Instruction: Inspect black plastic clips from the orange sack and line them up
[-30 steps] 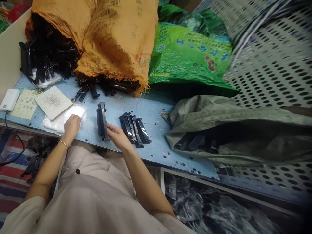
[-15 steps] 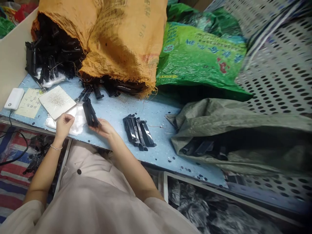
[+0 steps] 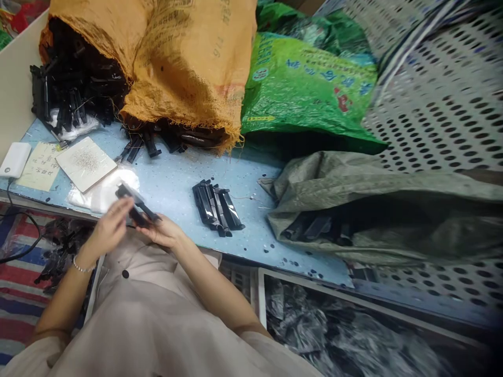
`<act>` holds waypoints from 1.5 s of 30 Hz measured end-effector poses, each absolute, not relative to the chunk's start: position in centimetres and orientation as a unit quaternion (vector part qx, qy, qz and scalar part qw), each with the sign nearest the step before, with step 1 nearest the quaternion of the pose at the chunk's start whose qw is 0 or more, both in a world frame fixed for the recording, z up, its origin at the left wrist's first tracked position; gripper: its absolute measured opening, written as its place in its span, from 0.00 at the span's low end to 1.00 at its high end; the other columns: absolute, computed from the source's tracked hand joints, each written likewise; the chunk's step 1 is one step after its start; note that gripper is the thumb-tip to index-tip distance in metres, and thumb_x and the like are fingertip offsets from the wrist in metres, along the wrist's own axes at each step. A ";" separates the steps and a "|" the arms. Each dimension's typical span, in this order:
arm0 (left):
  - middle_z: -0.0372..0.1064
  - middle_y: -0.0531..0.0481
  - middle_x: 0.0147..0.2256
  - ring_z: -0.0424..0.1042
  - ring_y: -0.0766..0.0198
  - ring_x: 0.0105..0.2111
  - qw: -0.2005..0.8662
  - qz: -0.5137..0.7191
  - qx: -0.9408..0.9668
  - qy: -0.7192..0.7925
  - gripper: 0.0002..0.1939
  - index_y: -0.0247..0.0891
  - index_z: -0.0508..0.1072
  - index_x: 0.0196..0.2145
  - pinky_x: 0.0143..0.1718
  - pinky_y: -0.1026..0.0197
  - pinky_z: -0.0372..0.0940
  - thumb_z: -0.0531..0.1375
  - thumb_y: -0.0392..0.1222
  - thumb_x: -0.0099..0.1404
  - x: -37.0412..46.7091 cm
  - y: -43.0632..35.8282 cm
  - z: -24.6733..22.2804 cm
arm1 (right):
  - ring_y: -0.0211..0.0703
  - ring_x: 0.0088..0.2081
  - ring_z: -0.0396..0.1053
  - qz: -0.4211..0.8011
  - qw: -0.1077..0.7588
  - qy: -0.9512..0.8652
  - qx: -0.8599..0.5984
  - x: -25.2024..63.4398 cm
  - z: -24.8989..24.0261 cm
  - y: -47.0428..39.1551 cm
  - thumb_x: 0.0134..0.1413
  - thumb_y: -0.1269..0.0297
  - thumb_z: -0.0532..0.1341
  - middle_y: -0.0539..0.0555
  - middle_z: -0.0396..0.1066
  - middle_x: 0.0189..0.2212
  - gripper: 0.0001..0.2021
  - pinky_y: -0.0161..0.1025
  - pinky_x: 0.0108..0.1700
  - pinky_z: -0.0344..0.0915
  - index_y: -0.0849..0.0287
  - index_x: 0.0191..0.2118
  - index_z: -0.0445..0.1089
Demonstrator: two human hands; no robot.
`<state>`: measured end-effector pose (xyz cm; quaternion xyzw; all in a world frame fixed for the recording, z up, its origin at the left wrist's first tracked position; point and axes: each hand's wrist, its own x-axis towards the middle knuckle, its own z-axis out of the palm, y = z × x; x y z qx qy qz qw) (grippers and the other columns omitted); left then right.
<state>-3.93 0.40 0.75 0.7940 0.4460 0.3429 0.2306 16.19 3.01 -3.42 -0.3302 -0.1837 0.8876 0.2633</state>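
My right hand (image 3: 163, 231) holds a black plastic part (image 3: 137, 205) near the table's front edge. The part lies slanted, its upper end blurred. Close to that upper end is my left hand (image 3: 113, 225), fingers bent; motion blur hides whether they grip it. Behind the hands, white plastic bags (image 3: 104, 191) lie partly under a square white plate (image 3: 86, 164) with tiny bits on it. To the right, several black parts (image 3: 218, 208) rest side by side on the blue table (image 3: 173, 183).
Orange sacks (image 3: 188, 63) and a pile of black parts (image 3: 74, 99) fill the back left. A green sack (image 3: 306, 89) and a grey sack (image 3: 393, 209) stand right. A white device (image 3: 14, 159) and a paper note (image 3: 39, 166) lie far left.
The black part has come nearer my body and tilted over. My left hand has moved from the white plate's edge to the part's upper end. The view has shifted slightly.
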 end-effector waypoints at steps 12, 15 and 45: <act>0.74 0.47 0.49 0.77 0.64 0.35 0.295 0.121 0.759 0.567 0.13 0.47 0.75 0.49 0.31 0.66 0.72 0.58 0.45 0.69 -13.5 -8.4 4.4 | 0.53 0.49 0.70 0.341 0.238 -0.652 -0.634 23.7 0.6 2.5 0.66 0.61 0.55 0.66 0.70 0.52 0.20 0.51 0.52 0.67 0.61 0.59 0.68; 0.76 0.46 0.44 0.78 0.58 0.41 0.327 0.039 0.727 0.602 0.10 0.42 0.78 0.42 0.44 0.59 0.73 0.59 0.42 0.64 -15.1 -6.7 -0.1 | 0.63 0.53 0.65 0.125 0.091 -0.642 -0.751 27.6 -0.2 3.9 0.65 0.65 0.55 0.73 0.66 0.53 0.21 0.55 0.53 0.64 0.69 0.60 0.66; 0.73 0.49 0.27 0.71 0.65 0.28 0.472 0.506 0.417 0.589 0.12 0.34 0.75 0.29 0.34 0.61 0.66 0.69 0.45 0.52 -6.4 8.4 -3.9 | 0.37 0.29 0.72 0.860 0.318 -0.201 -0.344 11.9 -3.0 10.5 0.58 0.69 0.64 0.54 0.76 0.28 0.03 0.33 0.33 0.71 0.63 0.35 0.73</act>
